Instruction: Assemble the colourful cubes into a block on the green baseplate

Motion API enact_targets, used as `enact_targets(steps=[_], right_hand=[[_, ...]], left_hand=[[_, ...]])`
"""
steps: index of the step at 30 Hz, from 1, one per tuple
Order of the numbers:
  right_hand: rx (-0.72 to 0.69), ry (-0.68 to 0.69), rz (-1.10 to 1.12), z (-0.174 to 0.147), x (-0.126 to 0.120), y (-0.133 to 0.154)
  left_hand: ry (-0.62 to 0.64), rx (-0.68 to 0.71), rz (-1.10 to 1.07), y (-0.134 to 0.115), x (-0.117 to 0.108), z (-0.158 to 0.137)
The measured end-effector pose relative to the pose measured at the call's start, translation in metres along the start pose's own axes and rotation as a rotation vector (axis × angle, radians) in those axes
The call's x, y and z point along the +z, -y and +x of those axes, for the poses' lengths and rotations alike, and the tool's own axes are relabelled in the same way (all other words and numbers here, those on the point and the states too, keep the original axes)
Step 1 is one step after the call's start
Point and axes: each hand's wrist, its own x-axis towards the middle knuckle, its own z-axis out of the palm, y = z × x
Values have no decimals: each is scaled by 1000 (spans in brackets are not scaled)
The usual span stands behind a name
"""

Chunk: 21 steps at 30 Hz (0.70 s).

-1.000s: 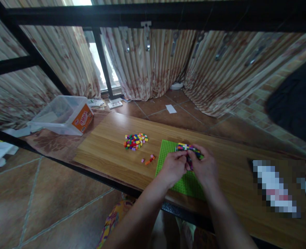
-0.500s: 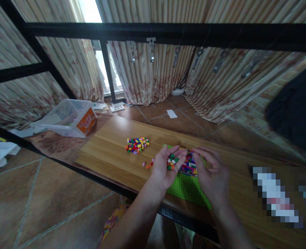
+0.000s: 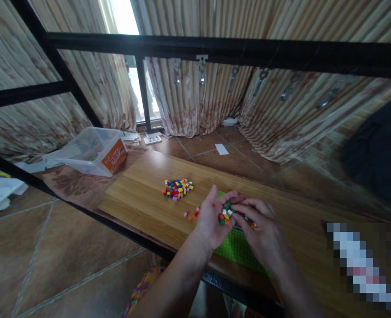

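Part of the building looks done. A block of small bright bricks (image 3: 253,225) shows on the green plate (image 3: 237,252), right of the middle of the frame and a bit low. Only a bit of that block peeks out beside the right hand (image 3: 264,223), so I can't tell how big it is. Lots of bricks look left to use. A pile of loose bricks (image 3: 178,190) sits near the middle of the frame, on the wooden worktop (image 3: 138,190). Just below and right of it lies a small bunch of stray bricks (image 3: 191,217). More bricks, green, white, orange, red and yellow, lie in the palm of the left hand (image 3: 210,223).

The left hand is turned palm up, with its fingers a little curled, like a small bowl. The right hand has its thumb and 1 finger close together at the edge of that palm, by the bricks. I can't tell if they are pinching a brick.

In the picture from 0.5 seconds ago, the right hand was farther right, and more of the block could be seen. Now it has come over to the left palm and hides most of the block. The pile looks the same, and the whole view has shifted a little.
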Motion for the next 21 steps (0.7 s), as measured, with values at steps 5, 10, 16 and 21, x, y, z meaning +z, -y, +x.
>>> enact_targets(steps=[5, 10, 16, 21], right_hand=[[81, -66, 36, 0, 2, -5], [356, -132, 177, -3, 2, -20], [389, -153, 229, -3, 15, -41], [369, -175, 176, -4, 28, -43]], left_hand=[[-114, 17, -14, 1, 1, 1], [-322, 132, 93, -2, -4, 3], [-253, 94, 378, 4, -10, 4], [-266, 94, 600, 14, -10, 9]])
